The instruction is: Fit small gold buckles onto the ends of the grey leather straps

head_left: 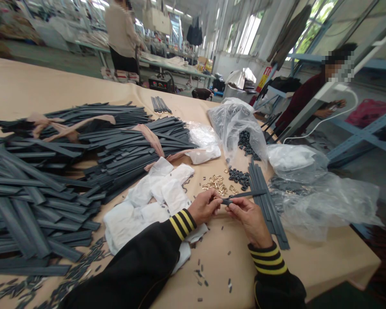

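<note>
My left hand [206,207] and my right hand [250,218] meet over the table, fingers closed on one dark grey strap [249,194]. The strap's free end runs right across a stack of similar straps [270,212]. Between the fingertips a short folded-looking part of it shows; whether a buckle is on it I cannot make out. Just beyond my hands lie a small heap of gold-coloured buckles [216,182] and a pile of small dark loops [239,178]. Crumpled white cloths [161,189] spread beside my left forearm.
Large piles of dark straps [35,193] and tied bundles [138,141] cover the left. A clear plastic bag [234,124] holds more loops; other plastic bags [328,201] lie at right. Finished-looking straps with buckles [161,105] lie farther back. Two people stand beyond the table [218,266].
</note>
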The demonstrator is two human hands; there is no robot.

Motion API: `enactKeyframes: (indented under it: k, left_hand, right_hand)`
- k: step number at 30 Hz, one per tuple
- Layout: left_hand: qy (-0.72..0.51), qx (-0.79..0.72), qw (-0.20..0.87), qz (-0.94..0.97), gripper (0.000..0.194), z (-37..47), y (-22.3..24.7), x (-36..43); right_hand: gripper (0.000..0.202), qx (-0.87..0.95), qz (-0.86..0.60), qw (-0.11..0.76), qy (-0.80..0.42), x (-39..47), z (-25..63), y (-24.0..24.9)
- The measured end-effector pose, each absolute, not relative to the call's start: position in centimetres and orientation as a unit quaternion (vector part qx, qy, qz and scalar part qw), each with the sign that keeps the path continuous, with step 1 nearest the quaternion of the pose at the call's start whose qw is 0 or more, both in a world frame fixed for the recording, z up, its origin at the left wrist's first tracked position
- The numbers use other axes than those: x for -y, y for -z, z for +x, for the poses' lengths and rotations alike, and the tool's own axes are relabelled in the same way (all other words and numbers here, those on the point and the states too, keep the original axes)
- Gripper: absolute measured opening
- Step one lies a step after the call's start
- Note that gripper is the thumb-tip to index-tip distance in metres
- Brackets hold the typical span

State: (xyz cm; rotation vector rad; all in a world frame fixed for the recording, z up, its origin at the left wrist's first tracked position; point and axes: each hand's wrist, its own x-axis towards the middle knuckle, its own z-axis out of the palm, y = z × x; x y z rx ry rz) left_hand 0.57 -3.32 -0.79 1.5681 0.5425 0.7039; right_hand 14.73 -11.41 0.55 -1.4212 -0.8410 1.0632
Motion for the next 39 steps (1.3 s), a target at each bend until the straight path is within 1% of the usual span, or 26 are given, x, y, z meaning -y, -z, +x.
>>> enactKeyframes:
  k: [2, 6, 9, 12, 15, 18, 21, 24, 27, 32, 35, 39]
  left_hand:
    - [-0.306, -0.224, 0.648, 0.661, 0.019, 0.6, 0.9, 3.3]
    - [-0.312, -0.226, 0.645, 0.660, 0.020, 0.7, 1.3, 3.2]
    - [-0.314, -0.225, 0.655, 0.649, 0.022, 0.7, 1.3, 3.3]
    - [-0.306, -0.216, 0.700, 0.609, 0.025, 0.7, 0.9, 3.3]
    - [-0.292, -0.205, 0.736, 0.575, 0.027, 0.6, 0.6, 3.3]
    - [-0.278, -0.193, 0.748, 0.571, 0.028, 0.5, 0.6, 3.2]
    - [-0.275, -0.187, 0.746, 0.576, 0.029, 0.6, 0.9, 3.1]
    - [-0.282, -0.198, 0.739, 0.579, 0.029, 0.6, 1.0, 3.0]
    - [-0.282, -0.207, 0.728, 0.590, 0.029, 0.7, 1.1, 3.0]
    - [-0.271, -0.199, 0.704, 0.626, 0.027, 0.6, 0.9, 3.3]
    - [-0.269, -0.202, 0.673, 0.659, 0.025, 0.5, 0.9, 3.4]
    - [-0.279, -0.216, 0.644, 0.679, 0.022, 0.5, 1.0, 3.4]
  right_hand:
    - [0.026, 0.357, -0.605, 0.554, -0.448, 11.4, 14.8, -0.6]
    - [0.026, 0.381, -0.619, 0.540, -0.425, 11.4, 14.2, -0.9]
    - [0.025, 0.363, -0.606, 0.562, -0.431, 11.3, 13.7, -1.0]
    - [0.024, 0.320, -0.588, 0.583, -0.461, 11.3, 13.5, -1.0]
    - [0.024, 0.342, -0.591, 0.565, -0.464, 11.3, 13.7, -1.2]
    - [0.021, 0.374, -0.593, 0.541, -0.465, 11.4, 14.1, -1.3]
    - [0.020, 0.338, -0.580, 0.547, -0.501, 11.7, 14.3, -1.3]
    - [0.026, 0.302, -0.576, 0.555, -0.519, 12.0, 14.4, -1.2]
    - [0.029, 0.321, -0.582, 0.537, -0.519, 12.1, 14.5, -1.4]
    - [0.024, 0.397, -0.629, 0.488, -0.456, 11.8, 14.1, -1.6]
    - [0.020, 0.419, -0.648, 0.479, -0.418, 11.7, 13.8, -1.6]
    - [0.025, 0.405, -0.658, 0.483, -0.411, 11.7, 13.8, -1.5]
